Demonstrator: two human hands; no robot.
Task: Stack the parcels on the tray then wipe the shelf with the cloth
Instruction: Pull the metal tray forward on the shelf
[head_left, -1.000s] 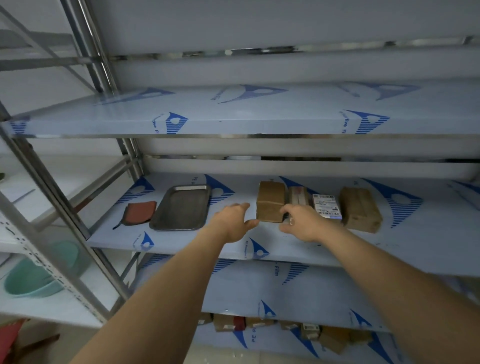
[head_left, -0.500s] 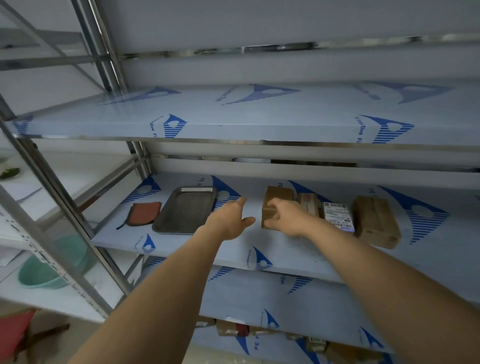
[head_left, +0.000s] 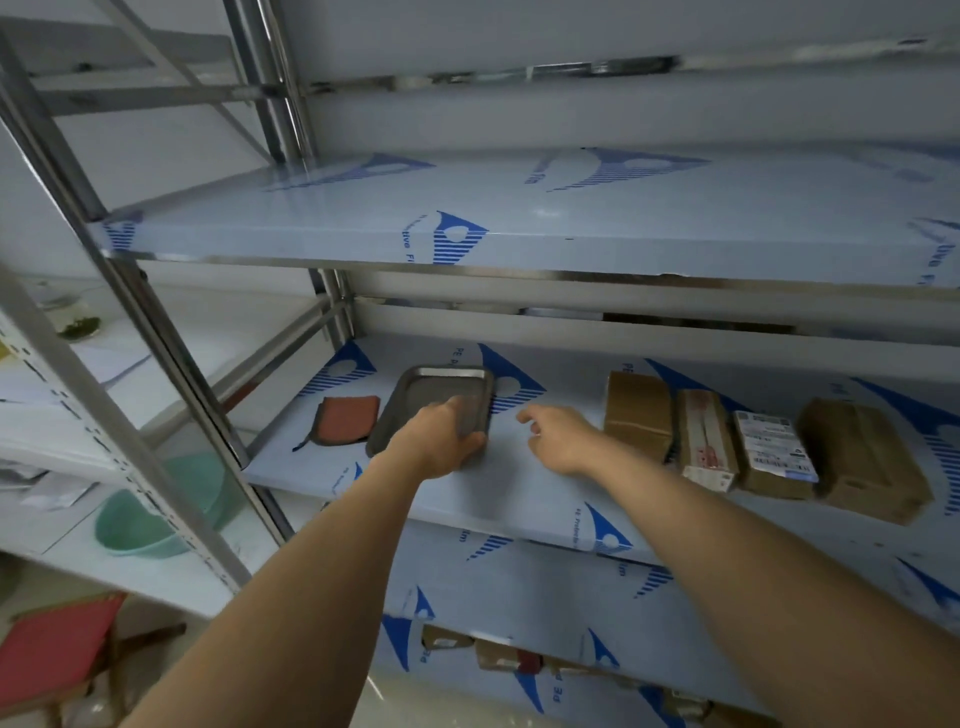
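Observation:
A grey metal tray (head_left: 426, 395) lies on the middle shelf (head_left: 550, 499), and my left hand (head_left: 441, 441) grips its near right corner. My right hand (head_left: 558, 436) hovers just right of the tray with loosely curled fingers, holding nothing. A rust-red cloth (head_left: 345, 420) lies left of the tray. Several parcels sit in a row to the right: a brown one (head_left: 638, 413), a taped one (head_left: 705, 441), a labelled one (head_left: 774, 457) and a large brown one (head_left: 862, 460).
A shelf (head_left: 519, 218) hangs close overhead, and steel uprights (head_left: 171, 374) stand at the left. A green bowl (head_left: 156, 519) sits on a side rack. More parcels (head_left: 498, 657) lie on a lower shelf. A red stool (head_left: 57, 649) is at the bottom left.
Both hands moved left, away from the brown parcel. My left hand took hold of the tray's corner; my right hand let go of the parcel. The view shifted left.

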